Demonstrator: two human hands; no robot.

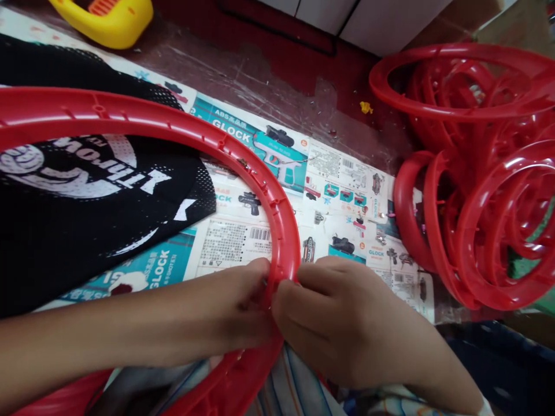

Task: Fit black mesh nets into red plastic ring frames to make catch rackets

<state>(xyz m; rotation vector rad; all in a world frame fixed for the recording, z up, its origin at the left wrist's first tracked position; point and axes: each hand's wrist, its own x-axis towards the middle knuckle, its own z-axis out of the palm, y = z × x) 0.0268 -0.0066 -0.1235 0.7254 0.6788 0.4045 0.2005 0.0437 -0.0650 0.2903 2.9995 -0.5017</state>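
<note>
A large red plastic ring [285,231] with small ribs and pegs along its channelled inner face curves from the left edge round to my lap. On its near right side, my left hand [255,306] is closed around the band from the inner side. From the outer side, my right hand [333,323] presses bent fingers against the same stretch of band, close to the left fingertips. Whatever lies under the right fingertips is hidden. Inside and under the ring is a black cloth disc [65,231] with white printing and mesh edges.
Printed card sheets [338,167] cover the work surface. A heap of red plastic rings [433,202] stands at the right. A yellow plastic tool [125,26] with an orange part lies at the top left, and a yellow scrap [366,107] farther back. White cabinet doors [325,14] are behind.
</note>
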